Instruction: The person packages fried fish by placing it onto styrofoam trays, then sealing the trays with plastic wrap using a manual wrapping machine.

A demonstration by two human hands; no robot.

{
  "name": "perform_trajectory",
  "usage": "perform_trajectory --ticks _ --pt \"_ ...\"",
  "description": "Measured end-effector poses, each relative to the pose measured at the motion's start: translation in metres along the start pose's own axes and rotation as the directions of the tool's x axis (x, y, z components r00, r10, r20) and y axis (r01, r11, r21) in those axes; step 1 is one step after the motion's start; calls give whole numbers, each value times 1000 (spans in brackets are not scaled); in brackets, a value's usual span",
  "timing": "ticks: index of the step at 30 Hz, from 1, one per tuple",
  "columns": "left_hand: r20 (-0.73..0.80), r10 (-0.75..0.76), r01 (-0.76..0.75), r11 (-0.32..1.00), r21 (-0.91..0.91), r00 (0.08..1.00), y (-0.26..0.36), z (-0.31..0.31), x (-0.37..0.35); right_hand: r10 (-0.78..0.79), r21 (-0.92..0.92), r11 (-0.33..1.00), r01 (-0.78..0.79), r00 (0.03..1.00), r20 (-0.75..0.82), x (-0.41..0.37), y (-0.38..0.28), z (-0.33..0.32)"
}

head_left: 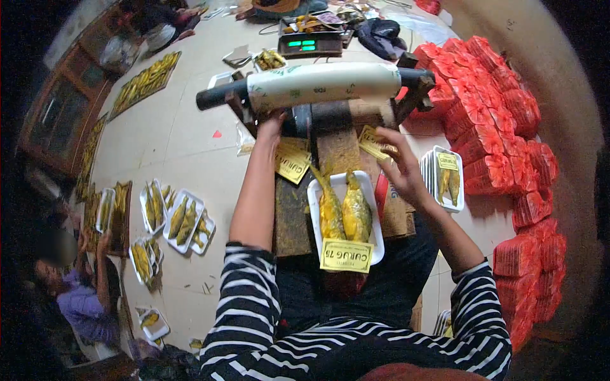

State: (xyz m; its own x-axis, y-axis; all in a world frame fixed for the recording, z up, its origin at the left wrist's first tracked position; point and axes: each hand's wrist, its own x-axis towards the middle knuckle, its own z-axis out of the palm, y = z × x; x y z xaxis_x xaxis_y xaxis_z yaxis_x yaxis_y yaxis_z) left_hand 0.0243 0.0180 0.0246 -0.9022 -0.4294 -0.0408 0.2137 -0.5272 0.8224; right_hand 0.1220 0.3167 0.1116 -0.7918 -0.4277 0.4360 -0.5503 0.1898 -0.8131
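A white foam tray (377,249) holding two yellow fish (357,216) sits before me on a wooden board (335,147). One yellow printed label (345,255) lies across its near end. My left hand (271,125) reaches under the roll of clear printed film (324,84), where the frame and roll hide its fingers. Beside the board's right edge, my right hand (405,166) has its fingers apart, close to a few yellow labels (373,143). A red-handled tool (381,193) lies just below that hand. More labels (293,160) are piled left of the board's middle.
Red-wrapped packs (483,114) are stacked along the right wall, beside a stack of trays with fish (448,178). Several fish trays (184,220) lie on the left floor, near a person (82,305). A digital scale (309,44) stands beyond the roll.
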Motion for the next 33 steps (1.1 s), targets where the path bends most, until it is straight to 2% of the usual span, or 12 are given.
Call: perform_trajectory --ticks 2,6,8,11,14,16,19,23,24,28,30,33 --pt "-21 89 -82 970 229 996 7 2 -22 246 245 949 -196 950 -192 24 36 -9" --pt "137 -41 33 997 66 990 43 11 -66 239 162 968 -191 898 -370 66 135 -9" --pt "245 -57 64 998 -21 968 66 19 -67 313 395 908 -139 851 -421 84 126 11" --pt "262 -101 98 995 25 960 80 30 -72 658 779 563 -278 720 -219 95 113 17" --pt "255 -161 178 983 -45 953 82 29 -82 737 947 310 -83 651 -184 96 152 20" --pt "242 -211 243 964 -109 947 84 22 -97 650 999 29 -27 760 2 86 138 8" --pt "194 -245 242 969 38 950 83 25 -123 590 993 -113 19 806 51 65 107 -6" --pt "229 -232 214 972 99 946 91 37 -137 557 988 13 -156 821 122 65 94 1" --pt "236 -226 207 973 103 945 96 42 -135 534 968 -134 -214 807 253 69 104 15" --pt "248 -206 177 975 132 947 102 57 -127 704 960 -182 -212 653 277 101 82 55" --pt "196 -260 221 955 198 946 104 57 -125 428 903 -366 -226 821 379 105 133 54" --pt "213 -257 178 927 330 943 94 46 -117 127 919 -369 -137 972 196 97 151 62"
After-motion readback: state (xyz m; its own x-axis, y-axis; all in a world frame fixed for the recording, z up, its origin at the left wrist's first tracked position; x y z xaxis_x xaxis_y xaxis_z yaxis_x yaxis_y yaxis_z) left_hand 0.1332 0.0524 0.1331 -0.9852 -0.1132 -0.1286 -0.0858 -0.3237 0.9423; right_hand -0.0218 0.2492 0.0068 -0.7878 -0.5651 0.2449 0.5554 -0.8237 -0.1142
